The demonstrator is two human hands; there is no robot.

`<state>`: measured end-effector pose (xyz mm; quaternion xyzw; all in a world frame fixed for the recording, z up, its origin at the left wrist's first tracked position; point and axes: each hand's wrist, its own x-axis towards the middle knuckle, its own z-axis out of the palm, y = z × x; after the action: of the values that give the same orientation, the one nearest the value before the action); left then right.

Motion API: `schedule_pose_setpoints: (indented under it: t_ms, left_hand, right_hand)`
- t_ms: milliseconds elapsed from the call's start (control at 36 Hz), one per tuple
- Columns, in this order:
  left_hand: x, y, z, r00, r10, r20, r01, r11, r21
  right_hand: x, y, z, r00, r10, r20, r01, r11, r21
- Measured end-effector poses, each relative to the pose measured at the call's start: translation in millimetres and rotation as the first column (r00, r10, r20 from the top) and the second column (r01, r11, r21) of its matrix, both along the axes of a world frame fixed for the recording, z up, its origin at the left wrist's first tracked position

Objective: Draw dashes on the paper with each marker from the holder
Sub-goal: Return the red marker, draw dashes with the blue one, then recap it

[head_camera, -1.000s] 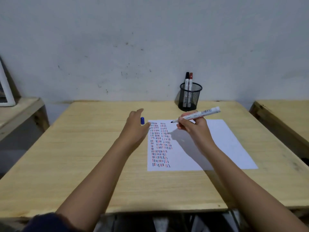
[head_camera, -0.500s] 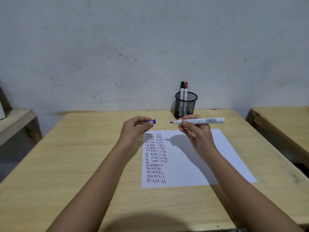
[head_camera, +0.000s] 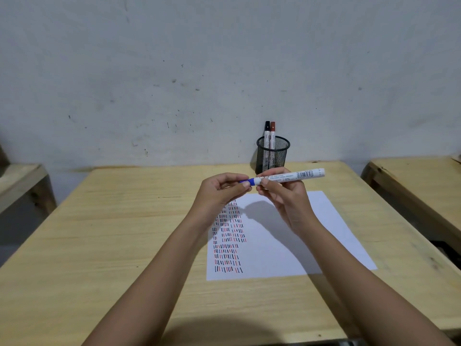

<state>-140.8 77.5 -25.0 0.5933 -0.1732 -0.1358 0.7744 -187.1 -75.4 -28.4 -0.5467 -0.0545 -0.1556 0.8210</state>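
Note:
My right hand (head_camera: 284,196) holds a white marker (head_camera: 296,176) level above the far edge of the paper (head_camera: 287,240). My left hand (head_camera: 222,191) pinches its blue cap (head_camera: 250,181), which sits on the marker's left tip. The white paper lies on the wooden desk (head_camera: 124,233) and carries columns of short blue, red and black dashes (head_camera: 228,240) along its left side. A black mesh holder (head_camera: 272,154) stands at the desk's far edge with a black-capped marker (head_camera: 267,133) and a red-capped marker (head_camera: 272,134) upright in it.
A stained white wall rises right behind the desk. Another wooden desk (head_camera: 419,186) stands to the right across a narrow gap, and a lower wooden surface (head_camera: 17,181) to the left.
My hands came together above the paper. The blue cap in my left hand went from apart from the marker to covering its tip. The view tilted upward.

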Motion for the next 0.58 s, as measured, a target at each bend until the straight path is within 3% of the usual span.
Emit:
schedule_pose_setpoints:
  t_ms: [194, 417, 583]
  left_hand:
    - [2.3, -3.8, 9.9, 0.994, -0.014, 0.107, 0.009, 0.999, 0.05]
    - [6.1, -1.3, 6.2, 0.997, -0.021, 0.077, 0.02, 1.0, 0.023]
    - [14.1, 9.6, 11.1, 0.998, 0.046, 0.035, -0.044, 0.998, -0.044]
  right_hand:
    - [2.1, 1.5, 0.6, 0.999, -0.029, 0.021, 0.029, 1.0, 0.004]
    - [-0.9, -4.7, 2.9, 0.999, -0.026, 0.019, 0.028, 0.991, -0.128]
    - [-7.2, -20.2, 5.9, 0.992, -0.127, 0.016, 0.128, 0.991, -0.027]
